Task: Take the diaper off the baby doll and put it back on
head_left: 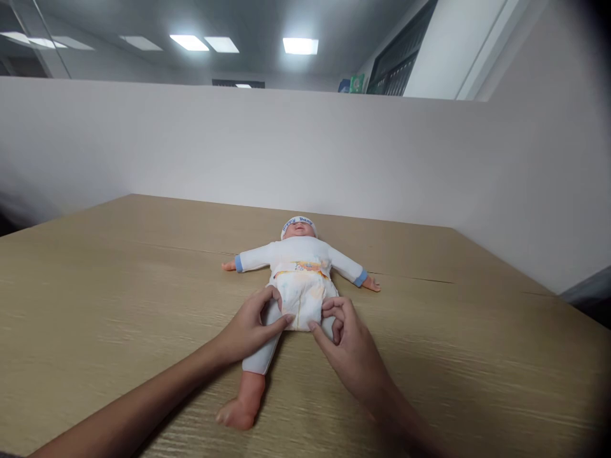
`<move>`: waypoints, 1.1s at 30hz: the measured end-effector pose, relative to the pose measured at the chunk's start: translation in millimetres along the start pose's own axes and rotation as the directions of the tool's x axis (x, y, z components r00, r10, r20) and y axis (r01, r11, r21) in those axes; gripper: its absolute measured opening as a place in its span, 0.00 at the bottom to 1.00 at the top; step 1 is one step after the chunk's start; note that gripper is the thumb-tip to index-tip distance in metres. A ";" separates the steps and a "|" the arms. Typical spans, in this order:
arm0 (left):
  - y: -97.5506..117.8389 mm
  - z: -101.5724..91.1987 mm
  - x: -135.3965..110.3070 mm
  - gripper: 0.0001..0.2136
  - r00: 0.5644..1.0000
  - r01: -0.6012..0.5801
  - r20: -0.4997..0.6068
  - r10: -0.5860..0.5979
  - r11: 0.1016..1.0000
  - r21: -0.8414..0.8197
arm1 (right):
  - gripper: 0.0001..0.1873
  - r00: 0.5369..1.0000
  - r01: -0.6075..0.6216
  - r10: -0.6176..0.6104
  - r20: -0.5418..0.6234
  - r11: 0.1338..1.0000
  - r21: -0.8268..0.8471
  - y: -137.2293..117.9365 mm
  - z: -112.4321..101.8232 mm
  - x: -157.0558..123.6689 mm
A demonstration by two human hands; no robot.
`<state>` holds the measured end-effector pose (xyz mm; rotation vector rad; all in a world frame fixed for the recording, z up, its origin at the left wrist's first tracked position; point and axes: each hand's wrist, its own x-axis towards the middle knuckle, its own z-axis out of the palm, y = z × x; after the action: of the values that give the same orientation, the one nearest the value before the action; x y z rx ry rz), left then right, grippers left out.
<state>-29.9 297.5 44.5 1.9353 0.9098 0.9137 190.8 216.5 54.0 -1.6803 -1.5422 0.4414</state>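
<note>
left hand (251, 331): thumb, forefinger pinched | right hand (351, 353): fingers curled in

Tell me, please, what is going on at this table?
A person is handling a baby doll that lies on its back on the wooden table, arms spread, with a diaper on. The left hand rests at the diaper's edge by one leg, and the right hand at the edge by the other leg. Whether either grip really pinches the diaper cannot be told.
</note>
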 end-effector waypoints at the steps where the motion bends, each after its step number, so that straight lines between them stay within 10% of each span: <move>1: -1.5 1.3 0.8 0.15 1.000 0.027 -0.002 -0.028 0.997 -0.076 | 0.16 1.000 0.000 0.001 -0.017 1.000 0.027 0.8 -1.5 1.2; 9: -3.2 2.8 3.0 0.26 0.976 0.186 -0.023 -0.217 0.882 -0.432 | 0.16 0.996 -0.092 0.090 0.027 0.993 0.070 -4.9 -17.8 7.2; 33: 7.4 0.0 -5.0 0.18 0.980 0.196 0.071 -0.185 0.952 -0.234 | 0.16 0.999 -0.026 0.030 0.045 0.997 -0.079 -6.2 -18.1 3.2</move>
<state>-30.5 290.2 49.6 1.6266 0.8970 0.8194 200.2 213.4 70.7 -1.7652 -1.5892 0.4419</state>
